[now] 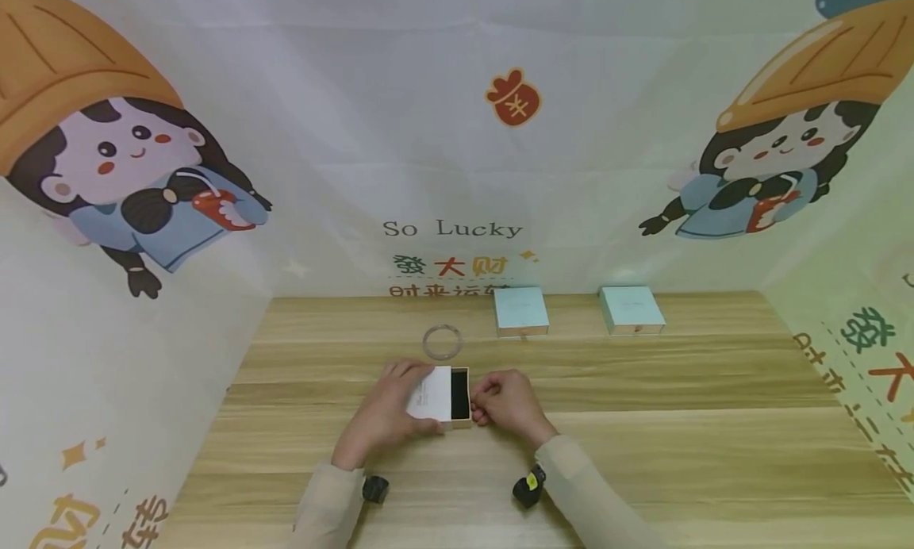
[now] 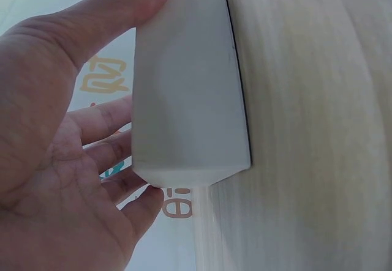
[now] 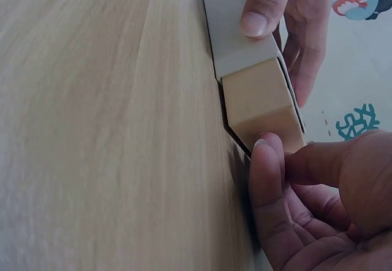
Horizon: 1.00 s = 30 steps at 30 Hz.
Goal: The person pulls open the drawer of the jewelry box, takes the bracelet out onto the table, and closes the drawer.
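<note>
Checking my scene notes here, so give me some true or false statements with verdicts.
1. The left hand holds the white box. True.
2. The right hand is at the front of the drawer. True.
3. The drawer is fully closed. False: it is partly out.
4. The bangle lies inside the drawer. False: it lies on the table, beyond the white box.
5. Two pale blue boxes stand at the back. True.

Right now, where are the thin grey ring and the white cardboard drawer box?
Thin grey ring point(image 1: 443, 358): head view, on its near edge.
White cardboard drawer box point(image 1: 435, 394): head view, on its top.
</note>
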Each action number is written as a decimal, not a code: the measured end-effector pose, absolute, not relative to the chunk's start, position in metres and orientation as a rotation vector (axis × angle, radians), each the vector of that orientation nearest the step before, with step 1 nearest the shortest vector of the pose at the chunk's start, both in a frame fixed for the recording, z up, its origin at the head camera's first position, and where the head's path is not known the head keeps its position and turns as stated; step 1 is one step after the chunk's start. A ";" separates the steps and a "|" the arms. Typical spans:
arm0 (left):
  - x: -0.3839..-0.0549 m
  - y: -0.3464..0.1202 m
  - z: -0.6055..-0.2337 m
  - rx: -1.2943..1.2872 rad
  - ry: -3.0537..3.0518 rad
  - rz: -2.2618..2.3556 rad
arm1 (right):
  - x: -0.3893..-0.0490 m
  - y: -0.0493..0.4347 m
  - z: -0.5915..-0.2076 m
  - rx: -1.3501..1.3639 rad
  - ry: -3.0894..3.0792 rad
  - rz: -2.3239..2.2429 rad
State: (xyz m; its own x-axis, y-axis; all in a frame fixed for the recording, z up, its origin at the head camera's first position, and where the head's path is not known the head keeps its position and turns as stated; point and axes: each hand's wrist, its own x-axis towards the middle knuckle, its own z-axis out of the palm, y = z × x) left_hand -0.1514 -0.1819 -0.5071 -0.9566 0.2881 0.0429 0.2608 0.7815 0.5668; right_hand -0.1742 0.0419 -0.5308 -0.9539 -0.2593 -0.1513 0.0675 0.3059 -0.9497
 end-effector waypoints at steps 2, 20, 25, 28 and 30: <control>-0.151 -0.182 -0.507 0.449 2.918 0.924 | -0.174 0.039 -0.531 -0.181 2.298 -1.693; -0.154 -0.182 -0.506 0.457 2.918 0.919 | -0.173 0.018 -0.528 -0.210 2.293 -1.700; -0.154 -0.182 -0.507 0.477 2.927 0.915 | -0.173 0.018 -0.527 -0.246 2.305 -1.668; -0.153 -0.183 -0.507 0.495 2.924 0.910 | -0.173 0.021 -0.526 -0.267 2.294 -1.643; -0.152 -0.184 -0.507 0.506 2.922 0.907 | -0.173 0.023 -0.525 -0.290 2.284 -1.627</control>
State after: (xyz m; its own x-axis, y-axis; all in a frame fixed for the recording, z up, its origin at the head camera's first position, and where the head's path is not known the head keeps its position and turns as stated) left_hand -0.1520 -0.1840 -0.5070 -0.9461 0.3189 0.0573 0.2953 0.7759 0.5576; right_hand -0.1732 0.0234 -0.5247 -0.9279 -0.3449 -0.1412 0.0206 0.3309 -0.9434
